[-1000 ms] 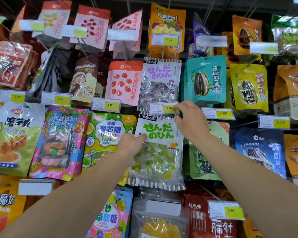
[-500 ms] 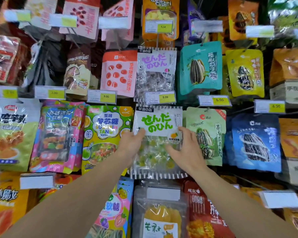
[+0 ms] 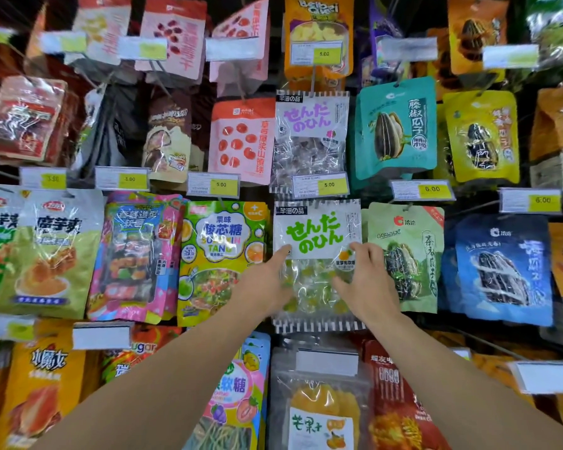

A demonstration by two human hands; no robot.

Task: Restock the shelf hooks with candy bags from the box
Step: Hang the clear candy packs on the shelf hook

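A clear candy bag (image 3: 316,235) with a white label, green lettering and striped edges hangs on a hook in the middle row, under a 5.00 price tag (image 3: 320,185). My left hand (image 3: 268,282) grips the bag's left edge, thumb on the front. Against the lower right of the bag lies my right hand (image 3: 368,280), flat, with its fingers spread. Directly above hangs a similar bag with purple lettering (image 3: 311,138). The box is not in view.
Snack bags fill the hooks all around: a green-yellow candy bag (image 3: 223,261) to the left, a green seed bag (image 3: 407,254) to the right, a mango bag (image 3: 319,407) below. Price tags stick out at the end of each hook.
My right hand came down from the hook at the bag's top to its lower right side. The bag now hangs straight on the hook. The view shifted slightly downward.
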